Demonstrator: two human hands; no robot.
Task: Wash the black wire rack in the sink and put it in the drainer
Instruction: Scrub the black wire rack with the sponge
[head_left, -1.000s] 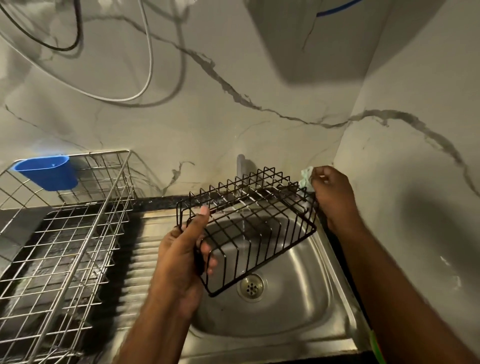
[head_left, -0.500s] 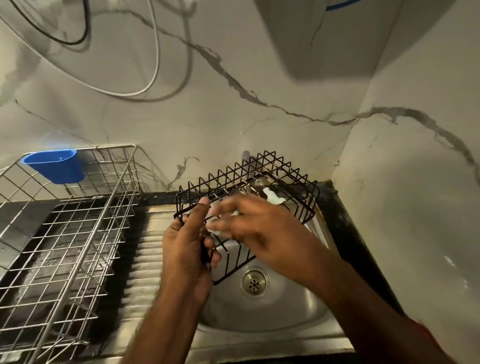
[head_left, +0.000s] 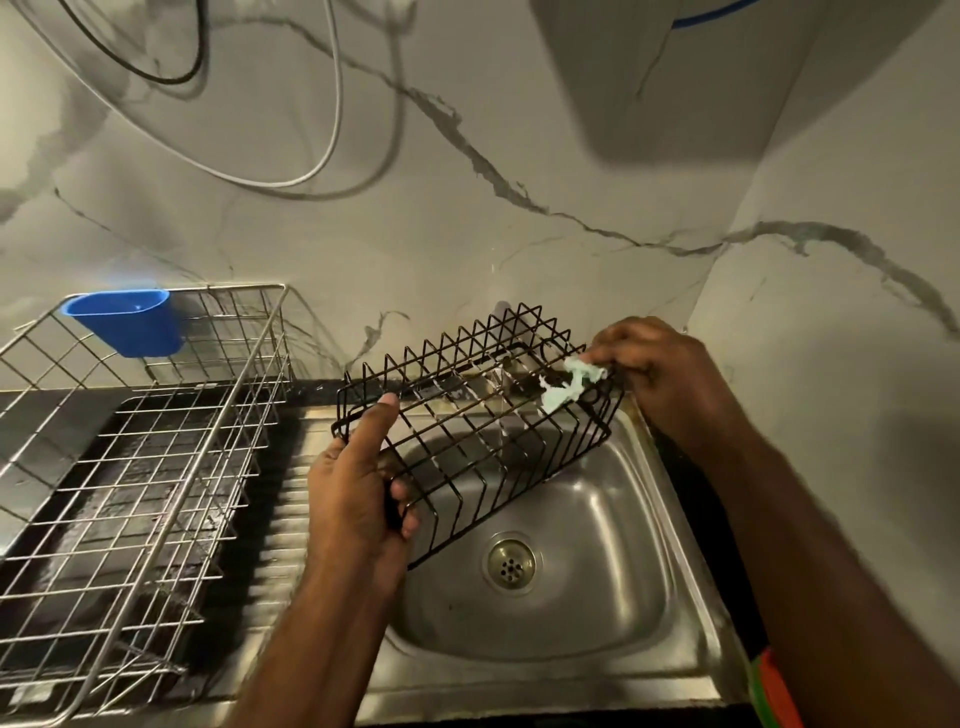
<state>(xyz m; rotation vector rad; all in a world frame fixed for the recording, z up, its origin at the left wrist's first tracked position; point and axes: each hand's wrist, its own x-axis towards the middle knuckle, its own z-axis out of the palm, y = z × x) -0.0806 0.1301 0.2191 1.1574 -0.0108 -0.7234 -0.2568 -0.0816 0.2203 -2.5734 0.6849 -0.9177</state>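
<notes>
Fingers of the left hand curl round the near-left corner of the black wire rack, thumb laid along its top rim, holding it tilted above the sink, likely so runoff falls into the bowl. Right hand pinches a pale green scrap of cloth against the rack's far-right wires, over the sink's back edge. Drainer sits left of the sink, likely handy for the transfer.
</notes>
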